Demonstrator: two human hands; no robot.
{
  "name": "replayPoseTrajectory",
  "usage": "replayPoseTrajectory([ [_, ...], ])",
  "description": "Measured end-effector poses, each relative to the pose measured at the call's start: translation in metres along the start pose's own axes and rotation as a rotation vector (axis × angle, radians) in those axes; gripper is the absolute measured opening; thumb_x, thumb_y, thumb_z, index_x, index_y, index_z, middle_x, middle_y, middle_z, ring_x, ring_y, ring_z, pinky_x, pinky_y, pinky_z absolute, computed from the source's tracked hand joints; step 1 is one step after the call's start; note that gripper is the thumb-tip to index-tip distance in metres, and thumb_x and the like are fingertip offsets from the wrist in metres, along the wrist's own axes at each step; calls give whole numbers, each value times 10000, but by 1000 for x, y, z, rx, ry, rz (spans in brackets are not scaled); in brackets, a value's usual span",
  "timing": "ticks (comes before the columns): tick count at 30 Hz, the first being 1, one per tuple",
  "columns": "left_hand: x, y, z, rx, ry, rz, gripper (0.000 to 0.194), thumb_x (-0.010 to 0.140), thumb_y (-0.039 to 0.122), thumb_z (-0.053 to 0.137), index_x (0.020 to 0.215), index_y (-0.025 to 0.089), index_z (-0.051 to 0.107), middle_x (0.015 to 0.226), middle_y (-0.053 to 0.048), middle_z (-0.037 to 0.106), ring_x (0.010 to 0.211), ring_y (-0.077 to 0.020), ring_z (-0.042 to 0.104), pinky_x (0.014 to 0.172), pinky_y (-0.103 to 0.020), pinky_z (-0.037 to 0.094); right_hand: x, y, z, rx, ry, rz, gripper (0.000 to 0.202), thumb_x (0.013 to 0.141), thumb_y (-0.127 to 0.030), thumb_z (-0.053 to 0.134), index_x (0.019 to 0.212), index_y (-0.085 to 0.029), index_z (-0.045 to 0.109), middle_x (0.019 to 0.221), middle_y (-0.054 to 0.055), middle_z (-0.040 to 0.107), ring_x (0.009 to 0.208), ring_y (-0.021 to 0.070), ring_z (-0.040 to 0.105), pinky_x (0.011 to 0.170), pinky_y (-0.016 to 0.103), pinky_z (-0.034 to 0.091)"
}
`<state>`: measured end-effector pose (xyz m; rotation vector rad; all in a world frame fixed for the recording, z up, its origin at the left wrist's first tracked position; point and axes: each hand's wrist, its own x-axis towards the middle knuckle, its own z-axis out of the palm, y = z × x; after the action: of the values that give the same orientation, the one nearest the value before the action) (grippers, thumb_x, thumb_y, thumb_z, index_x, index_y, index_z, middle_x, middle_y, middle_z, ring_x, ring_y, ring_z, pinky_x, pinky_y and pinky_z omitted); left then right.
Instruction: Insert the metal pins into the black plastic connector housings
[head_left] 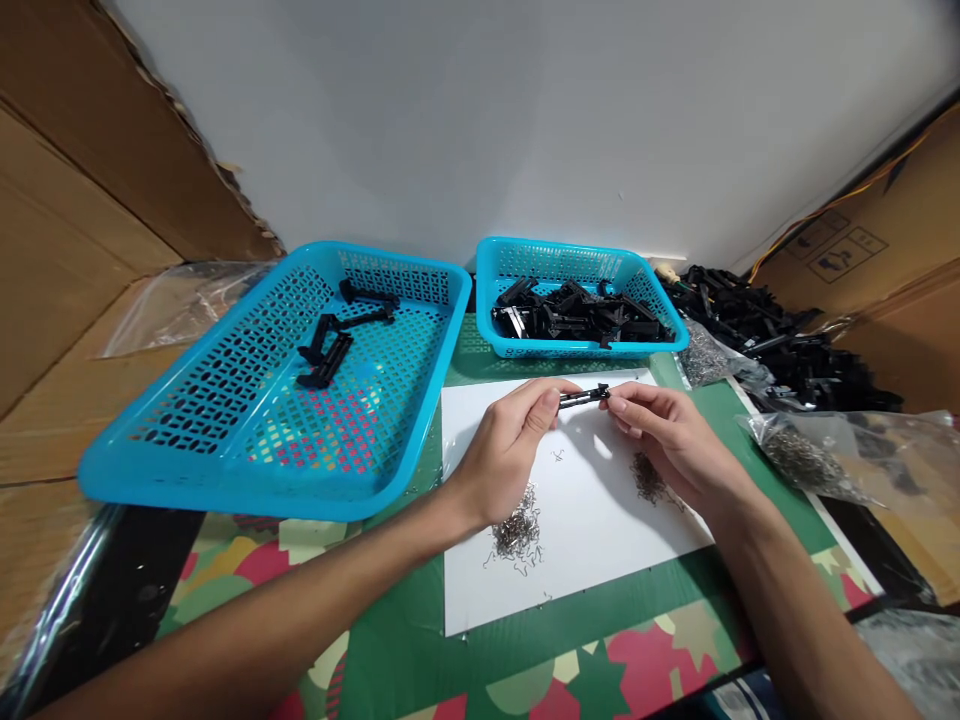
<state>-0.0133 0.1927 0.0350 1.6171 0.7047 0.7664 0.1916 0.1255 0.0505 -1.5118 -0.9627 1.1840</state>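
Observation:
Over the white sheet [577,560], my left hand [514,435] is closed around one end of a slim black plastic part [583,397]. My right hand [667,425] pinches at the part's other end with thumb and fingertips; whether a small metal piece sits between them is too small to tell. Below my left hand lies a pile of small bent metal wire pieces [517,530]. A second pile of small metal pieces [649,480] is partly hidden by my right hand. Between the piles rest a few loose wire pieces [558,456].
At the left stands a large blue basket [247,495] holding several black parts [328,355]. A smaller blue basket [585,348], full of black parts, is at the back. To the right are heaped black parts [810,350] and a plastic bag of metal pieces [802,455]. Cardboard flanks both sides.

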Motion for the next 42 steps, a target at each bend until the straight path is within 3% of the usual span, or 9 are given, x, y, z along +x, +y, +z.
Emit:
replayPoseTrajectory([
  [6,-1,-4,-1,-74,6,-35,458,1105,515,434,1309,219,718,882,-38,629,896,-195,591,854,-333,499,-1,1,1,38,-11,29,397,754,-540,868,838,-188,704,711,-18,550,631,122,423,569,251,316],
  [10,0,-6,-2,-73,22,-48,466,1104,534,422,1284,225,721,894,-39,609,898,-191,568,831,-320,483,0,4,-2,-26,13,4,393,772,-549,845,869,-187,727,758,6,594,650,131,453,566,251,328],
  [15,3,-7,0,-113,87,-49,430,1104,530,431,1274,234,694,856,-18,551,817,-169,516,723,-286,434,4,13,-4,-311,85,-99,374,863,-538,748,887,-165,742,675,-3,544,594,128,387,530,272,254],
  [19,3,-5,1,-128,129,-12,354,1084,484,521,1351,273,617,824,15,492,703,-144,433,611,-271,349,12,14,5,-536,76,-201,309,922,-451,673,934,-158,773,623,-20,497,590,137,388,556,286,273],
  [21,3,-4,0,-106,136,6,315,1081,469,537,1292,262,648,834,17,508,666,-133,402,584,-276,314,17,11,11,-596,78,-222,276,912,-415,680,949,-163,785,614,-26,503,588,138,399,570,290,284],
  [25,5,-6,-1,-30,164,70,272,1088,399,543,1065,215,742,933,-10,585,723,-132,454,644,-285,345,28,7,18,-664,53,-227,215,868,-373,721,920,-176,791,594,-39,506,584,140,396,584,297,267],
  [33,5,-9,0,13,165,92,259,1093,347,527,1047,202,736,989,-20,618,879,-160,551,770,-294,397,32,5,15,-798,-61,-268,165,938,-317,654,876,-187,735,726,5,645,655,163,501,636,300,319],
  [37,4,-7,1,11,161,62,201,1065,323,565,1038,193,716,992,-20,606,826,-152,529,740,-288,405,25,6,12,-653,-73,-268,223,977,-354,630,839,-184,677,750,12,620,680,162,482,636,295,317],
  [42,5,-7,2,13,130,23,108,972,272,697,1048,197,712,938,6,547,743,-126,502,671,-265,399,14,7,17,-3,-76,-169,278,916,-451,768,880,-190,680,741,-31,493,639,115,369,579,262,274],
])
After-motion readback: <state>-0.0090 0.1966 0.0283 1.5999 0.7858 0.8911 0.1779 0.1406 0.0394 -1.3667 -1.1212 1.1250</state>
